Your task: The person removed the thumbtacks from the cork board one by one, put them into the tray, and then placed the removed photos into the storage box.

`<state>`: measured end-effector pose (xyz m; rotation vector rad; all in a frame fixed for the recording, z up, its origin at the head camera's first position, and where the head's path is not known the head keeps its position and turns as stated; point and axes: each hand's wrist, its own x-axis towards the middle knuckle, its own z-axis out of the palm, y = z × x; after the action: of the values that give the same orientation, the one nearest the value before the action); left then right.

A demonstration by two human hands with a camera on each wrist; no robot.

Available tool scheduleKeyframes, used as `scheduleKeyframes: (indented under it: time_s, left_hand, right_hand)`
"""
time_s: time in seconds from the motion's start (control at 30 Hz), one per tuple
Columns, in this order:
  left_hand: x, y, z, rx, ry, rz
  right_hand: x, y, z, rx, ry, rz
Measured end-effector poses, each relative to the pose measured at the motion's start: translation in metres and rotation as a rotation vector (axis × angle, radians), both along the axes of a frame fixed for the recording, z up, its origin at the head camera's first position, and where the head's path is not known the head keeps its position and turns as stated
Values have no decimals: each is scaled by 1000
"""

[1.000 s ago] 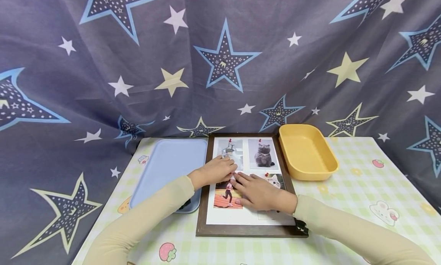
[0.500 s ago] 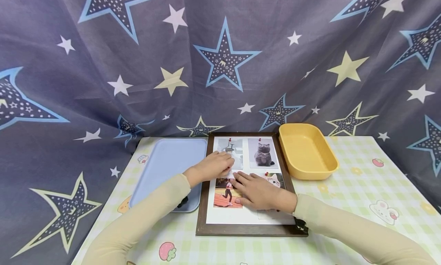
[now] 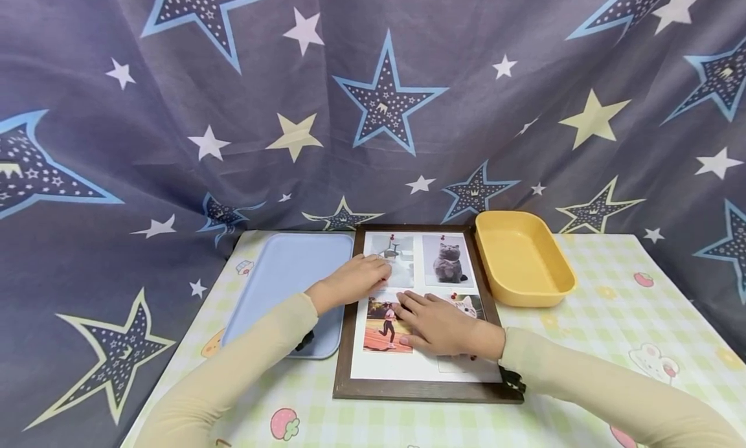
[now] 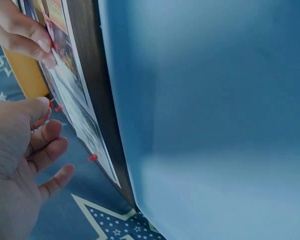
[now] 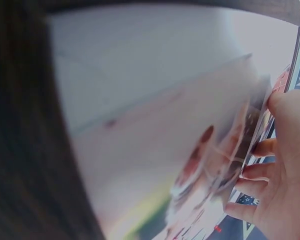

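Observation:
A dark-framed white board [image 3: 428,388] lies on the table and bears several photos. My left hand [image 3: 352,281] hovers over the board's left side, close to the upper-left photo [image 3: 402,270]. In the left wrist view its thumb and index finger pinch a small red push pin [image 4: 51,104]. My right hand [image 3: 445,330] rests with spread fingers across the kitten photo [image 3: 468,305], fingertips at the edge of the runner photo [image 3: 381,335]. No pin shows on the runner photo. Red pins stand at the grey cat photo [image 3: 449,263] and the upper-left photo.
A light blue tray [image 3: 285,267] lies left of the board, under the left forearm. A yellow bin [image 3: 521,260] stands against the board's upper right. Behind hangs a star-patterned curtain [image 3: 262,66]. The checked tablecloth [image 3: 606,318] covers the table.
My left hand has lifted away from the top of the runner photo and moved up and left, uncovering it. The right hand has stayed in place.

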<state>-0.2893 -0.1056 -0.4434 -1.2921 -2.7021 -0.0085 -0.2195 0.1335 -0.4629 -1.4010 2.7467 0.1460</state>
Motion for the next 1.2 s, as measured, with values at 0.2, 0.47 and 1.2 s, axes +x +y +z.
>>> scheduleKeyframes:
  time_s: [0.2, 0.47, 1.2]
  left_hand:
    - [-2, -10, 1, 10, -11, 45]
    - [-8, -26, 3, 32, 36, 70]
    - [-38, -92, 4, 154, 95, 161]
  right_hand:
    - [1, 0, 0, -7, -18, -6]
    - [3, -2, 2, -13, -30, -11]
    - [2, -1, 2, -8, -24, 4]
